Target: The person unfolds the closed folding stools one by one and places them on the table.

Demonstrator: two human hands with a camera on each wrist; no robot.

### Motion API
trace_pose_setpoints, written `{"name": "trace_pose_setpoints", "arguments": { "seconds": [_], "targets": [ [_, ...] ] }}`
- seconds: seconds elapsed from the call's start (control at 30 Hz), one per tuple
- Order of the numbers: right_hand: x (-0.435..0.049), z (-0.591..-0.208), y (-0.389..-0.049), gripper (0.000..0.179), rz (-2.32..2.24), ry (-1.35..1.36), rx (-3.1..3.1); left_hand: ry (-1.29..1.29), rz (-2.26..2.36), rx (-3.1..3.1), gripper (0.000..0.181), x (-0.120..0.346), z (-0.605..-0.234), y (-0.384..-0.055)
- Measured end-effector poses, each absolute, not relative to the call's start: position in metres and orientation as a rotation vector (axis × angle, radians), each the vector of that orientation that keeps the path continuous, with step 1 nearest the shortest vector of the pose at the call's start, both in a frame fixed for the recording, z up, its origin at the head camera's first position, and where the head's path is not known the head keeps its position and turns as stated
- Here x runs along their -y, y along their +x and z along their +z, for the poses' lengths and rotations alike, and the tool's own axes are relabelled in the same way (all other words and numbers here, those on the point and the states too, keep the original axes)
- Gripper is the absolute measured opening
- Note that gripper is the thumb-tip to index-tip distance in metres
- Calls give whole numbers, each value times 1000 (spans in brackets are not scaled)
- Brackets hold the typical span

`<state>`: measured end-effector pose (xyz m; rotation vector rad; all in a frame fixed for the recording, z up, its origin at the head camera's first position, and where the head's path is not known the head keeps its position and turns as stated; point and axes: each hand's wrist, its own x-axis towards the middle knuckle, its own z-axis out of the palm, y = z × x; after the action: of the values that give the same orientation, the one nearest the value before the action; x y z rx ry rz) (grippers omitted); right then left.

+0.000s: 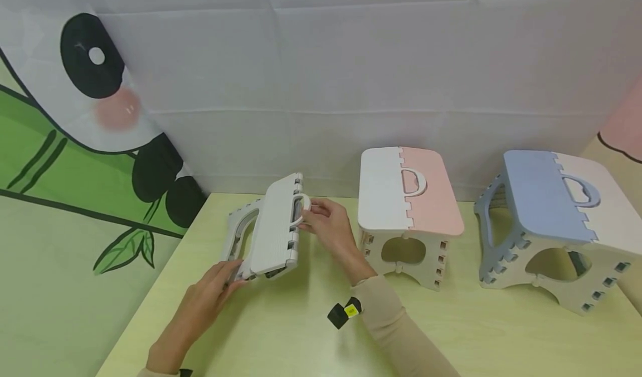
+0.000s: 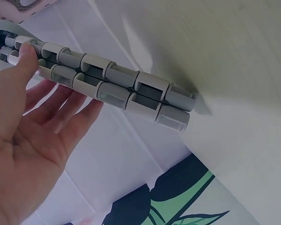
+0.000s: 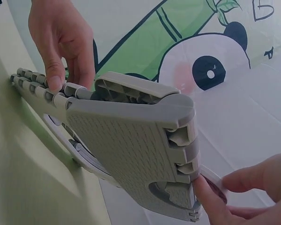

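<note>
At the table's left, a grey-white folding stool (image 1: 275,221) stands tilted and partly folded, its seat halves hinged together and its leg panel spreading to the left. With thumb and fingers, my left hand (image 1: 208,290) grips the stool's near lower hinged edge. The left wrist view shows that hinged edge (image 2: 112,82) close up, thumb on one side and fingers on the other. My right hand (image 1: 331,226) pinches the stool's oval handle (image 1: 300,208) at the top edge. In the right wrist view the textured seat half (image 3: 126,145) faces the camera.
A white-and-pink folding stool (image 1: 383,190) stands unfolded right of my right hand. Farther right is an unfolded blue-and-white stool (image 1: 551,198). The pale wooden table (image 1: 281,332) backs onto a whitish cloth (image 1: 321,76) with a panda drawing at left.
</note>
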<state>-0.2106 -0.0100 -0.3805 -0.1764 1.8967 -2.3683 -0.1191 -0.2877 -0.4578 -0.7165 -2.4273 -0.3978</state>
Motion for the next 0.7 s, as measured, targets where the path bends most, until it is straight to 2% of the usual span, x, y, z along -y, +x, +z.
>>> {"name": "trace_pose_setpoints", "arguments": {
  "seconds": [0.5,0.7],
  "targets": [
    [5,-370,-208,37,-2357,-248,-1909,-718,-430,2386,52,277,-457,-114],
    [4,-366,-207,37,-2363,-268,-1910,-713,-436,2411,43,275,-457,-113]
  ]
}}
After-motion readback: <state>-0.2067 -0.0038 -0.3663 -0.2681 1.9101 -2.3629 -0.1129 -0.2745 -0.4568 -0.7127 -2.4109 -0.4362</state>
